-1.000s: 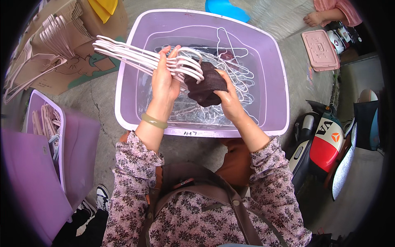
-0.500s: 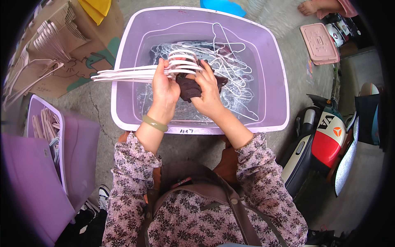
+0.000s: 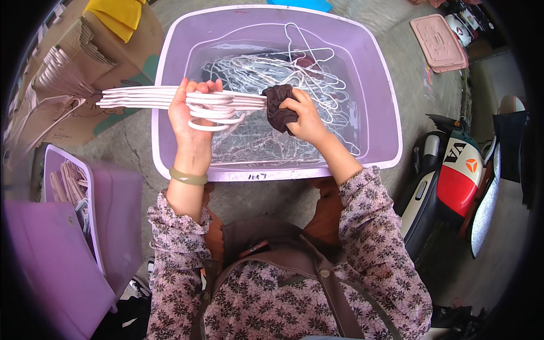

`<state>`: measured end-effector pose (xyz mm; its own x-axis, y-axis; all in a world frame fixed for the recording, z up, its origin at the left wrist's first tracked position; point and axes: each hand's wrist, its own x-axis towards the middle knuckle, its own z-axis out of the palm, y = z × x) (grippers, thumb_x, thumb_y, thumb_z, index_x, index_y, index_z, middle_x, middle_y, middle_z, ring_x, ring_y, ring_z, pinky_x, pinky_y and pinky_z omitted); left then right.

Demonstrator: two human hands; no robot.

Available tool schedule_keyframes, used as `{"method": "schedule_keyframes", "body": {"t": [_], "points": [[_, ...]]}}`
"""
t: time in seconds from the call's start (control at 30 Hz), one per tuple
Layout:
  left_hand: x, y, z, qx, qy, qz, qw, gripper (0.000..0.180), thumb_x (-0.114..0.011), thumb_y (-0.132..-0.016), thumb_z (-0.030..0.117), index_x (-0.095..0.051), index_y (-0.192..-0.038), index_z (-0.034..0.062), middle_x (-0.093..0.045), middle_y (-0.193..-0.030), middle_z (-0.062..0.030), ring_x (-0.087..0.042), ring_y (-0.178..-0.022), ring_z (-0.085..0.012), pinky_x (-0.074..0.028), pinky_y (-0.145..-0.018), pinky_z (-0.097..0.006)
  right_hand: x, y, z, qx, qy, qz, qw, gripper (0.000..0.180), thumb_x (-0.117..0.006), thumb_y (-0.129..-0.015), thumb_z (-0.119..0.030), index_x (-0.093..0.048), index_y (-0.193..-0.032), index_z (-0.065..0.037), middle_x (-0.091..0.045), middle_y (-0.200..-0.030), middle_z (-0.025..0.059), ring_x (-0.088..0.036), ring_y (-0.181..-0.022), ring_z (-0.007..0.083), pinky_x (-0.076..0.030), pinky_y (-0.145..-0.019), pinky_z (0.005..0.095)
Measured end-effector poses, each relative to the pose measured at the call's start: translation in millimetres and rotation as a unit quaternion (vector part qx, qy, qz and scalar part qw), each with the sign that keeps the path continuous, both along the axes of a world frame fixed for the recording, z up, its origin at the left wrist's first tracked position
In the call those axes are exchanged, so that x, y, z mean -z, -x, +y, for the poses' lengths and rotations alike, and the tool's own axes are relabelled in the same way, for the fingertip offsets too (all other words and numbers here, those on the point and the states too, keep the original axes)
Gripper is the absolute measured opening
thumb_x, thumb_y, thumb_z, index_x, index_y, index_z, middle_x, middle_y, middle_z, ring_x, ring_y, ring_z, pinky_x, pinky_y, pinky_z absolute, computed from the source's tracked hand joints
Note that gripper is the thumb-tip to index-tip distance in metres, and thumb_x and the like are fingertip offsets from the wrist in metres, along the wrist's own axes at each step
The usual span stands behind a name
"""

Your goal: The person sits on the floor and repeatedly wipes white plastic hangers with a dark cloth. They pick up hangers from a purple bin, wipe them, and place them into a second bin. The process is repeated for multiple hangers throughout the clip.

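Drawn apart, left hand (image 3: 184,120) grips hangers (image 3: 141,100), right hand (image 3: 307,118) cloth (image 3: 276,109) (tub (image 3: 375,113) beneath, perhaps maroon fabric (image 3: 305,60) inside).

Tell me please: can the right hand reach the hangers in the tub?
Probably yes: the right hand is over the tub, and nothing visible blocks the hangers below, though the cloth it grips could hinder grasping.
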<state>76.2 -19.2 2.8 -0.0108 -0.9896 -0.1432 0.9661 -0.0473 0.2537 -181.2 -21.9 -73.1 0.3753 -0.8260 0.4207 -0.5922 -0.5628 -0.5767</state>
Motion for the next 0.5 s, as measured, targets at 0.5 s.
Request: {"method": "schedule_keyframes", "body": {"t": [0.5], "points": [[16,41,8,0.12,0.069,-0.034,0.99,0.037,-0.037,-0.098,0.025,-0.041,-0.062,0.0137,-0.047,-0.05,-0.0065,-0.04,-0.047,-0.0163,-0.041,-0.059,-0.031,-57,-18,18,-0.199,-0.347,-0.082,0.913,0.071,-0.079,-0.065,-0.018,-0.037,-0.122,-0.009,-0.059,-0.104,0.0095,-0.059,-0.095,0.0222,-0.045,-0.084,0.0332]]}}
